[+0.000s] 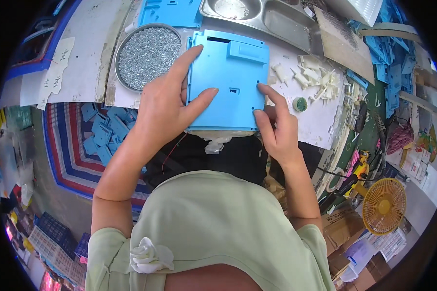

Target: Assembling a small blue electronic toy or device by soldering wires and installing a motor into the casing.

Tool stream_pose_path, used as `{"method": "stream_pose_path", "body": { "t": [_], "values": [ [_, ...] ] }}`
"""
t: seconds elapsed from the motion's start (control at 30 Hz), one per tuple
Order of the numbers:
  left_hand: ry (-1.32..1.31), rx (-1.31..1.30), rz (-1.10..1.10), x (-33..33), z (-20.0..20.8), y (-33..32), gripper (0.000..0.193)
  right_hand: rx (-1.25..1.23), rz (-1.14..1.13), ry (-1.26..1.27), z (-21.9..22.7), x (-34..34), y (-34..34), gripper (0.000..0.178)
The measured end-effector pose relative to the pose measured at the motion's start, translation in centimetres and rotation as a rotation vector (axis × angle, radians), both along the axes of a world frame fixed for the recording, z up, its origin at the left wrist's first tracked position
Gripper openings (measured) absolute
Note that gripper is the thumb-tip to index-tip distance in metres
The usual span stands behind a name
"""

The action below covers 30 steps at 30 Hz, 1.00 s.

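Observation:
A flat light-blue plastic housing [228, 72] with a raised block near its top edge lies at the front of the workbench, over a clear plastic bag. My left hand [175, 92] grips its left side, with the thumb on the face and the fingers around the edge. At the right edge, my right hand [279, 123] pinches the housing between thumb and fingers near the lower corner. Left of the housing stands a round metal bowl [148, 56] full of small silver screws. Loose white plastic parts [315, 77] are spread to the right, beside a small green round piece [300, 104].
Behind are a steel compartment tray [289, 24] and another blue panel [170, 13]. A striped bag [58, 150] at the left holds blue parts. More blue parts [388, 58] are piled far right. A yellow fan [383, 206] stands at the lower right, near cardboard boxes.

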State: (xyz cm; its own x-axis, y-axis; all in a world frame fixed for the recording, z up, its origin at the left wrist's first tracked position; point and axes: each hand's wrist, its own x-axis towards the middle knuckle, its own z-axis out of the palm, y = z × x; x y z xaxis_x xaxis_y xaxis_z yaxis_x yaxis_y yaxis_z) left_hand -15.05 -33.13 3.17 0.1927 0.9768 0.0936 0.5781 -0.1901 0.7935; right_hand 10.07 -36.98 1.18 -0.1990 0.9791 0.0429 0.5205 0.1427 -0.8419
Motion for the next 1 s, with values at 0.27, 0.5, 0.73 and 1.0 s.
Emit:
{"method": "stream_pose_path", "body": {
  "t": [0.27,0.5,0.73,1.0],
  "values": [
    [0.048,0.074,0.142,-0.1,-1.5,-2.5,0.063,-0.013,0.017,-0.144,1.4,-0.7,0.2,0.058],
    [0.007,0.114,0.137,-0.5,-2.8,-3.1,0.053,0.025,0.189,-0.605,3.8,-0.9,1.4,0.057],
    [-0.025,-0.128,0.07,-1.7,-1.5,-2.4,0.056,0.059,0.277,-0.655,5.8,-1.0,3.2,0.054],
    [-0.24,-0.287,-0.335,-5.4,-2.2,-1.4,0.099,-0.004,0.367,-0.747,6.5,-1.2,3.4,0.083]
  ]
}}
